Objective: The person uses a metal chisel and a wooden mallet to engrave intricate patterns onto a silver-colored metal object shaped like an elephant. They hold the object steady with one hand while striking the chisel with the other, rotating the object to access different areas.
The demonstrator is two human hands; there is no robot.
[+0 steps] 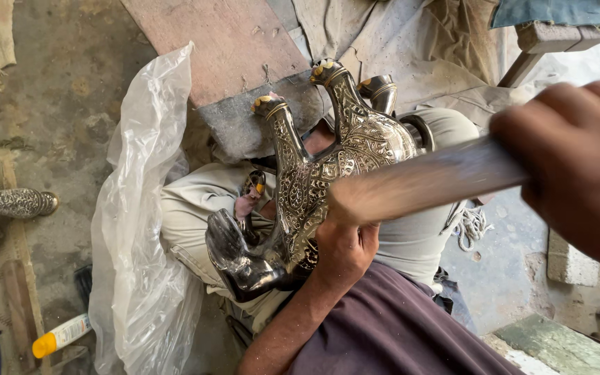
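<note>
Concrete floor (64, 104) upper left. Left hand (345, 250) gripping engraved metal figure (314, 173) at centre; right hand (578, 160) closed round blurred file (418, 182); plastic bag (140, 229) crowds left.

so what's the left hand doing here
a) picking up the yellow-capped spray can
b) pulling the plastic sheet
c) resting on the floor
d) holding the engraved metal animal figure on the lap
d: the left hand grips the engraved metal figure on the lap, while the right hand holds a blurred flat tool against it.
</note>
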